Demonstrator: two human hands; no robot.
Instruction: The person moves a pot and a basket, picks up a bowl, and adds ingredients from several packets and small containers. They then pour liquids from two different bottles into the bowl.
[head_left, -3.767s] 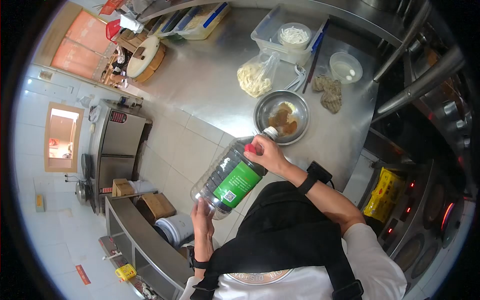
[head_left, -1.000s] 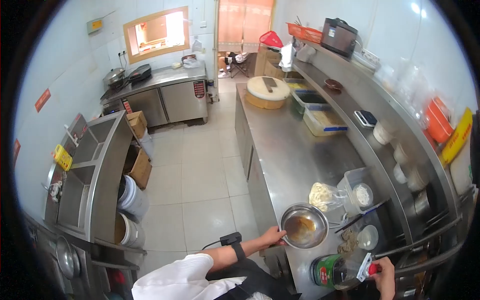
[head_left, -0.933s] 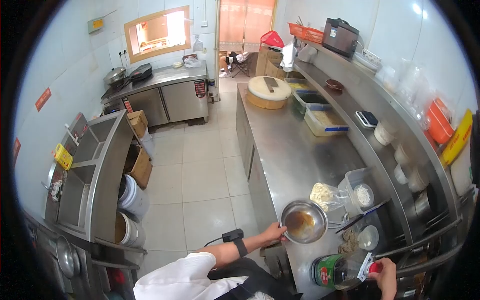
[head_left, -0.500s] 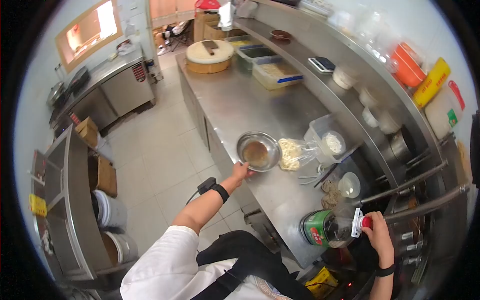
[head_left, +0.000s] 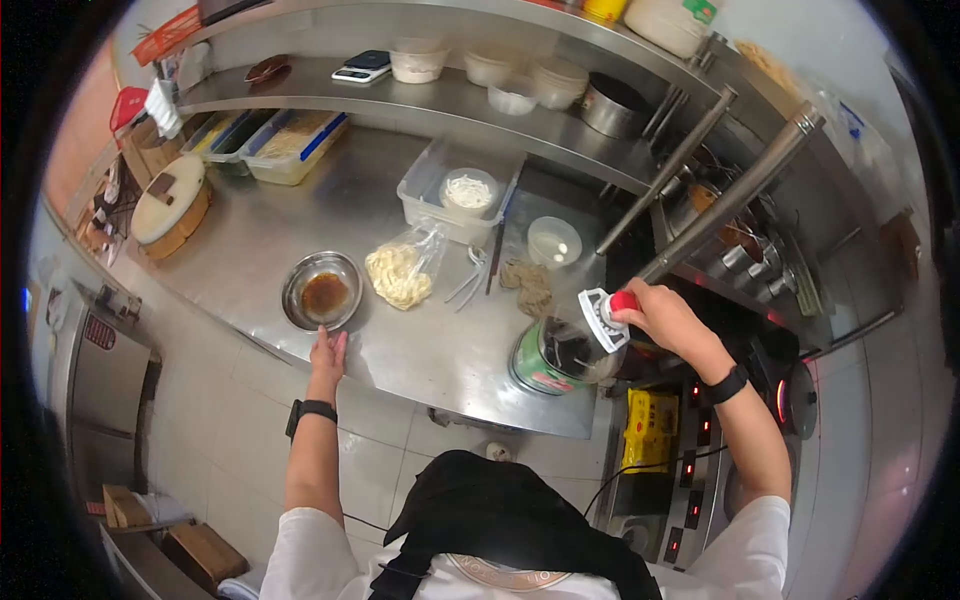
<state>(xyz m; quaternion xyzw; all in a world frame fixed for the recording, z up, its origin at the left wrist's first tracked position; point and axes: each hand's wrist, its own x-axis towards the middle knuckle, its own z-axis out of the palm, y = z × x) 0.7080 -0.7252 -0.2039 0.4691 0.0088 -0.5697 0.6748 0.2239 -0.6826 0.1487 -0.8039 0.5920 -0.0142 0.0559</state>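
Observation:
A steel bowl (head_left: 292, 292) with brown liquid in it sits near the counter's front edge. The fingers of my left hand (head_left: 328, 352) are closed on its near rim. At the right end of the counter stands a big clear plastic jug (head_left: 548, 362) with a green label, a white carry handle and dark contents. My right hand (head_left: 660, 315) is closed around its red cap (head_left: 623, 303). Between bowl and jug lie a clear bag of pale noodle-like strands (head_left: 400, 275), metal tongs (head_left: 468, 280) and a crumpled brown cloth (head_left: 528, 285).
Behind are a clear plastic bin (head_left: 425, 200) holding a bowl of white pieces (head_left: 468, 192), and a translucent tub (head_left: 553, 242). A round chopping board (head_left: 172, 210) stands far left. Steel rails (head_left: 735, 195) and a cooker with red lights (head_left: 690, 470) are on the right.
My view has swung to the right, so the counter now runs across the picture. My left hand stays at the bowl and my right hand stays on the jug's cap.

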